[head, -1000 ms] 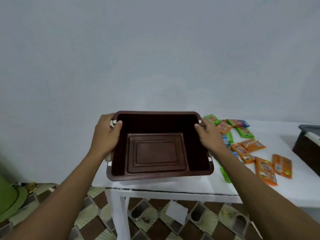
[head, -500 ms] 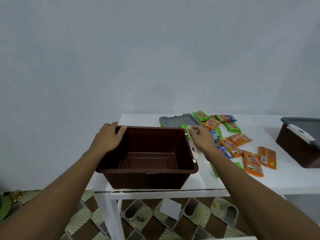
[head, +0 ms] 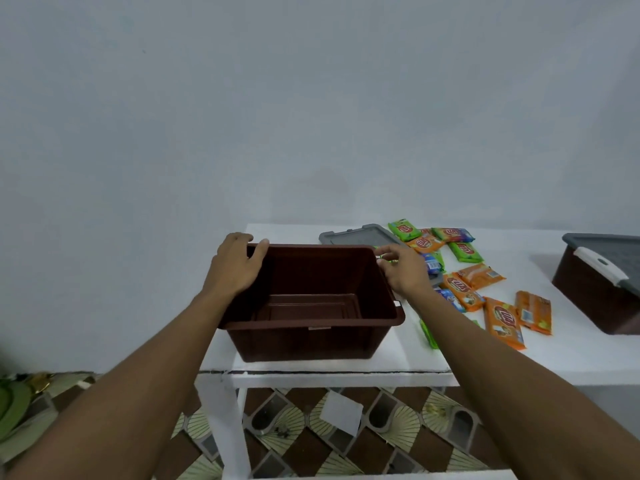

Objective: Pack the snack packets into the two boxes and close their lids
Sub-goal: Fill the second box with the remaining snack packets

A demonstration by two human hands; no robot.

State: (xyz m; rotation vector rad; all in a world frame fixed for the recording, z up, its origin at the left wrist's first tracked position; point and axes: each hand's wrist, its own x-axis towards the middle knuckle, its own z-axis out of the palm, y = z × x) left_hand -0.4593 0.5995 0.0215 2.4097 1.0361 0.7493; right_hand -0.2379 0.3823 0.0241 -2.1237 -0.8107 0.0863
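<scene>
An empty brown box (head: 304, 344) stands upright on the left end of the white table (head: 571, 355). My left hand (head: 235, 268) holds its left rim, thumb over the edge. My right hand (head: 403, 271) holds the right rim near the back corner. The box's grey lid (head: 353, 237) lies flat behind it. Several snack packets lie loose to the right: an orange one (head: 504, 322), a green one (head: 401, 229) and others, some partly hidden by my right arm. A second brown box (head: 595, 299) with a grey lid on it (head: 616, 251) sits at the far right.
The table's front edge (head: 346, 375) runs just below the box, and its left edge is close to my left hand. A wall stands right behind the table. Below are patterned floor tiles (head: 304, 445) and a white sheet (head: 341, 412).
The brown box went from tilted and lifted toward me to standing upright on the table's left end. Both hands stayed on its sides. The view shifted, so the lid and second box show more.
</scene>
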